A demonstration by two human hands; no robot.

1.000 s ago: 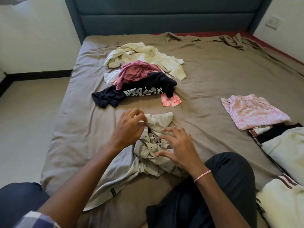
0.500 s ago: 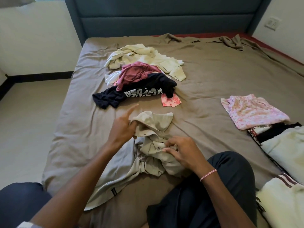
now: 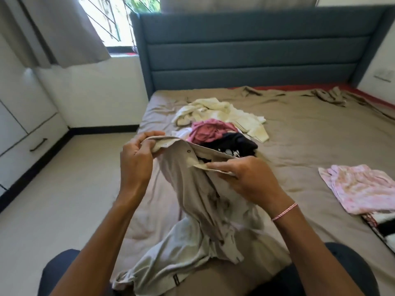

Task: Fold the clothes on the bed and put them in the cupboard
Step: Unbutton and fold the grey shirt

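Step in hand: opening out the beige shirt [image 3: 192, 199] for folding. The left hand [image 3: 136, 159] has its fingers curled round one collar end and the right hand [image 3: 245, 178] pinches the other collar edge, so the top is lifted and the tail trails on the bed [image 3: 310, 135] at 6 o'clock. Next move probably calls for a shake-out and a flat lay on bare sheet before the sleeves fold in. The unfolded pile [image 3: 213, 129] sits at 12 o'clock of the shirt, the folded pink garment [image 3: 359, 186] at 3 o'clock, and the white cabinet [image 3: 25, 124], probably the cupboard, at 9 o'clock.
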